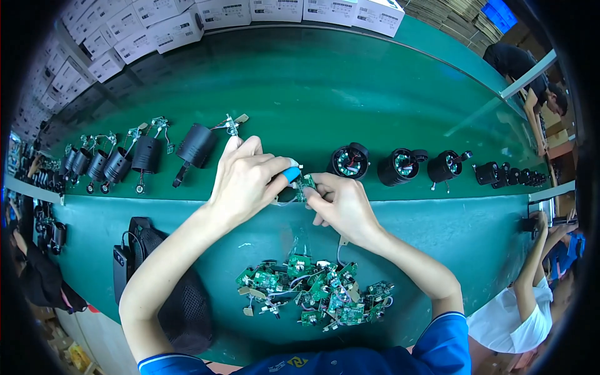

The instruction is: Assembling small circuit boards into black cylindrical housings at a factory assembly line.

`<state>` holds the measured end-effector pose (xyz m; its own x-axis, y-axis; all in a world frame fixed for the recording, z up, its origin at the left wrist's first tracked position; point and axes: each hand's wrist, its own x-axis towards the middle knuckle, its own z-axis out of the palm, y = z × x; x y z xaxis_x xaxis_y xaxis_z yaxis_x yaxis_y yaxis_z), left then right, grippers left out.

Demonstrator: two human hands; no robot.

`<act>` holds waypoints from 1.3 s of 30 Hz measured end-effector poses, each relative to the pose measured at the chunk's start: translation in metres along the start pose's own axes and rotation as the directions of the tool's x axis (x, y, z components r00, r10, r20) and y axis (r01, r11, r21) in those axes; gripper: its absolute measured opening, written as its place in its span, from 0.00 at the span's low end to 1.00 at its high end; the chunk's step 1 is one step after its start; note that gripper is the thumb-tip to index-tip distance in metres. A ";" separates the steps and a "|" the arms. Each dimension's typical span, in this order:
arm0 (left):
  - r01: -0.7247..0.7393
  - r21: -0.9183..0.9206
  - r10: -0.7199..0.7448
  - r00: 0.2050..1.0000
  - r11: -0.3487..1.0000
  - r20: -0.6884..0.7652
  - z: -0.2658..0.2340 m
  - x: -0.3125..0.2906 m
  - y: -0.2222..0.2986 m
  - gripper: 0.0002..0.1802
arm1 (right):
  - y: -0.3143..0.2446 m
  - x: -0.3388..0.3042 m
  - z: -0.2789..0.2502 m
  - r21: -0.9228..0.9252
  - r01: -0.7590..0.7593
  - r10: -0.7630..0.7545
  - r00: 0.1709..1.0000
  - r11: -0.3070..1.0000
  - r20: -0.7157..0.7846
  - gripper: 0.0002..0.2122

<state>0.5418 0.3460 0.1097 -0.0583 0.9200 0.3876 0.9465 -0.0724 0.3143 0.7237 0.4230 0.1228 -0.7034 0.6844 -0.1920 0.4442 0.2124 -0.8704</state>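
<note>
A small green circuit board [304, 184] with a thin wire is held between my two hands, over the seam of the green table. My right hand [342, 205] pinches its right side between thumb and fingers. At its upper left, my left hand [247, 178] is closed on the edge, a blue finger cot [291, 174] on one digit. The fingers hide much of the board. Below my hands lies a pile of similar circuit boards [312, 290] with wires and tan tabs. Just beyond my left hand rests a black cylinder [196, 145] with a wired board attached.
More black cylinders with wired boards [117, 164] line up at left. Open black housings [348, 162] stand in a row at right. White boxes [228, 12] stack along the back. A black mesh bag [187, 312] and power bank [122, 265] lie by my left forearm. Co-workers sit at both sides.
</note>
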 end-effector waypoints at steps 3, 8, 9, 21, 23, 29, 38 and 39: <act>0.022 -0.142 -0.034 0.996 0.990 -0.082 0.003 0.000 0.004 0.07 | 0.002 0.002 -0.001 -0.044 0.032 -0.033 0.999 0.999 -0.032 0.11; 0.144 -0.184 -0.147 0.989 0.972 -0.003 0.000 0.002 0.012 0.08 | 0.005 0.005 0.000 -0.318 0.251 -0.301 0.946 0.914 -0.119 0.10; 0.181 -0.179 -0.179 0.983 0.967 0.032 0.000 0.002 0.014 0.08 | 0.005 0.005 0.000 -0.403 0.308 -0.387 0.913 0.862 -0.130 0.10; 0.061 -0.076 -0.065 0.997 0.995 -0.040 0.006 0.003 0.024 0.03 | 0.016 0.006 0.010 -0.575 0.349 -0.518 0.841 0.740 -0.157 0.10; 0.061 -0.088 -0.060 0.998 0.994 0.009 0.006 0.004 0.025 0.03 | 0.020 0.005 0.012 -0.648 0.351 -0.560 0.817 0.676 -0.142 0.10; -0.162 -0.090 0.155 0.985 0.983 -0.079 0.007 -0.005 0.015 0.02 | 0.020 0.003 -0.005 -0.539 0.509 -0.587 0.809 0.671 0.034 0.10; -0.170 0.014 0.170 0.984 0.985 -0.059 0.003 0.001 0.014 0.06 | 0.009 0.016 -0.004 -0.552 0.484 -0.525 0.845 0.679 0.096 0.13; -0.152 0.022 0.153 0.986 0.988 -0.060 0.001 0.001 0.017 0.06 | 0.012 0.016 -0.005 -0.506 0.513 -0.534 0.838 0.693 0.118 0.13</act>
<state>0.5578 0.3465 0.1145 0.0681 0.8731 0.4827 0.9513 -0.2026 0.2323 0.7205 0.4399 0.1109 -0.8915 0.3776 0.2501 0.2281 0.8515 -0.4722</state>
